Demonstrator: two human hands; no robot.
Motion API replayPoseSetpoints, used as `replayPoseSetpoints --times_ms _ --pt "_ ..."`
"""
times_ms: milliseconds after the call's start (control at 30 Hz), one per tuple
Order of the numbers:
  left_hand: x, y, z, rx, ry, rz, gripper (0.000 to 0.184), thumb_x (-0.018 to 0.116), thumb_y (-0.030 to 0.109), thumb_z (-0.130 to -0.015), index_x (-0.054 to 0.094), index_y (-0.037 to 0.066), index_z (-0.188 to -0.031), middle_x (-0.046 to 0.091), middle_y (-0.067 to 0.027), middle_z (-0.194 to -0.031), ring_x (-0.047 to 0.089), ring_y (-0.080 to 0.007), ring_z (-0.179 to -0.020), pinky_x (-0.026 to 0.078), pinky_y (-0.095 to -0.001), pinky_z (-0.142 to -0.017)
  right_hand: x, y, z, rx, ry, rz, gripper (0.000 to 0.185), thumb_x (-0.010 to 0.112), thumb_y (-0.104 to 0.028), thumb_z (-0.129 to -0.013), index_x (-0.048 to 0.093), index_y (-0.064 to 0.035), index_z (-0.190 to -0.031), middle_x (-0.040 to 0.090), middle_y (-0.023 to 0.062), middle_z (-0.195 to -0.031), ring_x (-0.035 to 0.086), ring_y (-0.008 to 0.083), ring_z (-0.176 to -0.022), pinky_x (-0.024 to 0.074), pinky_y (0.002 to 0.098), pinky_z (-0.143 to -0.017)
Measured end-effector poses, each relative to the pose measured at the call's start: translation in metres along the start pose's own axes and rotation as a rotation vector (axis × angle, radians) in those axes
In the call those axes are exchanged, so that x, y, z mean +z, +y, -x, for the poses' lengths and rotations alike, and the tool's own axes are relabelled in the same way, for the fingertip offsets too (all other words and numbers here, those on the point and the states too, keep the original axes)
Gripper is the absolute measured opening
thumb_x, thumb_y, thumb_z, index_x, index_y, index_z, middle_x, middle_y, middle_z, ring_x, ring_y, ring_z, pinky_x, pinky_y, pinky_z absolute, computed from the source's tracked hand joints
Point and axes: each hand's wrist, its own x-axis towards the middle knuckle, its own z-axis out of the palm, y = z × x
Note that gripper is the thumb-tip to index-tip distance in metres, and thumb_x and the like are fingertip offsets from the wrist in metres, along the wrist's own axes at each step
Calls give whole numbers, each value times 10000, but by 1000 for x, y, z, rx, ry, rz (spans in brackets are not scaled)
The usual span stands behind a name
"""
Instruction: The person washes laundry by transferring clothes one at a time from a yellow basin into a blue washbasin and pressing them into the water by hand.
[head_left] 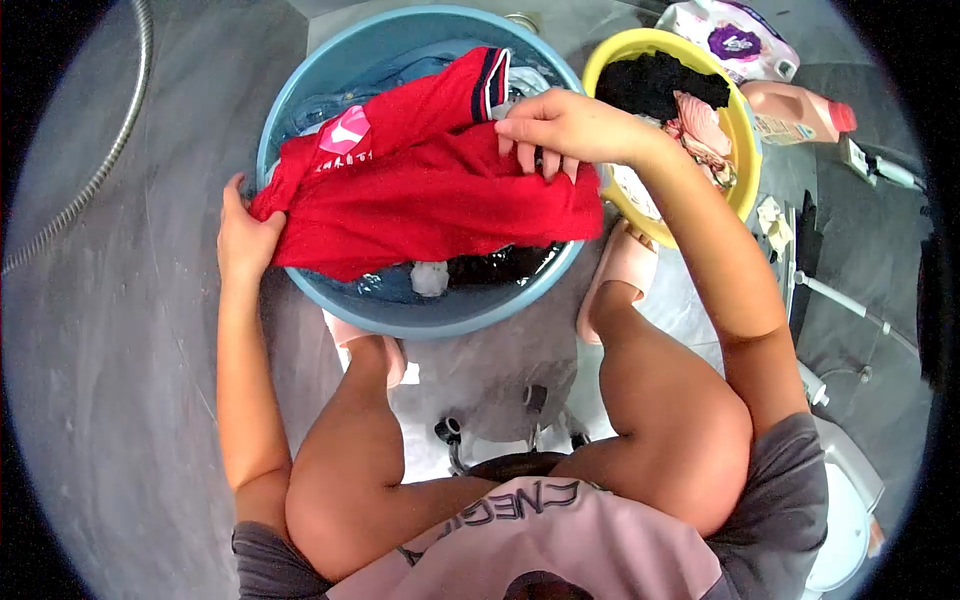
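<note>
Left grip: my left hand (248,235) is closed on the near-left end of the red garment (420,205), thumb on top. A firm, broad hold suits this end, since a narrow pinch would let heavy cloth slip.
Right grip: my right hand (570,125) touches the cloth beside the striped edge (490,85), fingers bent. I cannot tell whether they are pinched shut on it. Catching a full fold here would share the load better than fingertips.
Red garment: it lies spread across the blue tub (430,328), its right end reaching the rim next to the yellow basin (750,165). I judge it best drawn inward, so drips land in the tub.
Folds: the cloth is bunched around the pink patch (345,130). Easing my hands apart evenly should open it without straining the print.
Water: dark cloth (500,265) and a small white piece (430,278) sit beneath. Lifting slightly would stop the garment's lower edge from catching them.
Slippers (625,265): one foot either side, a steady stance for leaning in.
</note>
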Motion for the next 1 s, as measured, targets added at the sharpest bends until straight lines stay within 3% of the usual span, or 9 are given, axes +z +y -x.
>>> replayPoseSetpoints --times_ms 133,267,533,567,600,700,800,933,1000 --pt "15 21 26 795 354 -253 689 750 141 -634 496 94 -1273 495 -183 -1231 460 -371 -1167 402 -470 -946 22 35 -41 -326 432 561 436 676 -372 -823 595 -7 -1048 651 188 -871 656 347 -833 540 416 -735" --pt "55 28 61 1209 -47 -129 392 759 200 -663 609 61 -997 574 -128 -1097 526 -330 -1071 420 -461 -917 51 36 -50 -371 536 737 321 682 -259 -802 598 -41 -1022 595 166 -985 585 351 -949 480 404 -819" --pt "37 15 42 1028 -561 -264 169 607 90 -712 624 56 -877 606 -114 -887 588 -327 -895 485 -427 -763 -14 56 -77 -427 967 222 254 651 -281 -864 671 -62 -993 669 152 -889 638 330 -785 502 370 -746" --pt "30 20 43 961 -582 -279 128 570 92 -727 625 50 -834 592 -119 -808 593 -335 -824 491 -428 -693 -25 62 -82 -357 986 26 274 659 -274 -864 669 -49 -1021 678 142 -840 632 314 -720 506 360 -709" --pt "32 20 44 962 -581 -280 128 570 92 -727 625 50 -834 592 -119 -808 593 -335 -824 491 -428 -693 -30 55 -74 -225 938 -136 198 634 -213 -905 648 -37 -993 644 -3 -806 541 75 -729 448 224 -691" --pt "42 21 53 1037 -380 -165 251 642 139 -728 622 33 -955 602 -141 -915 581 -341 -916 483 -429 -783 -44 77 -79 -181 858 -268 224 642 -201 -891 624 -31 -1036 627 28 -845 562 132 -758 453 251 -720" --pt "58 25 60 1084 7 -201 335 696 155 -709 609 40 -1010 589 -111 -935 562 -305 -939 464 -412 -791 -17 56 -62 -737 1426 743 204 687 -231 -826 626 -36 -824 593 105 -699 572 295 -623 494 358 -642" --pt "55 16 45 1036 -219 -138 233 681 130 -728 621 38 -934 594 -117 -933 564 -291 -954 464 -401 -805 13 54 -19 -786 386 652 258 717 -297 -782 586 -74 -799 567 105 -768 591 283 -751 472 363 -635" --pt "38 17 34 1047 -331 -9 167 667 113 -759 622 21 -890 606 -125 -897 580 -298 -892 472 -385 -771 28 47 -10 -900 370 860 251 723 -295 -749 606 -85 -821 567 92 -788 587 281 -789 469 386 -674"
